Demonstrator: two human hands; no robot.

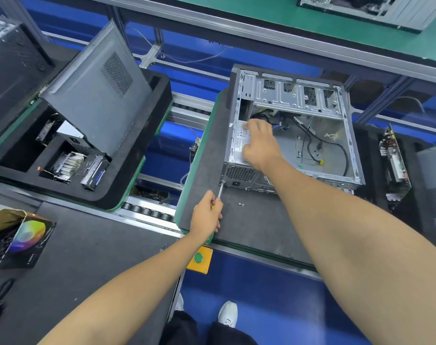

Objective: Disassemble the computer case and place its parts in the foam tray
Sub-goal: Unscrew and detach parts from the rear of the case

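Head view: left hand [207,212] grip holds the screwdriver [220,190] squarely on the rear screw while right hand [259,143] should steady the power supply [239,143].

The case [294,125] is showing bare, dull-shining sheet metal with perforated panels. The foam tray [137,135] is looking matt black and soft. The screwdriver [220,189] shaft is gleaming steel. The mat [249,220] is appearing matt grey, slightly rough.

A dark grey worktop [249,227] with a green edge carried the open computer case [294,135] lying on its side. Two small loose screws [241,203] lay on the worktop just in front of the case.
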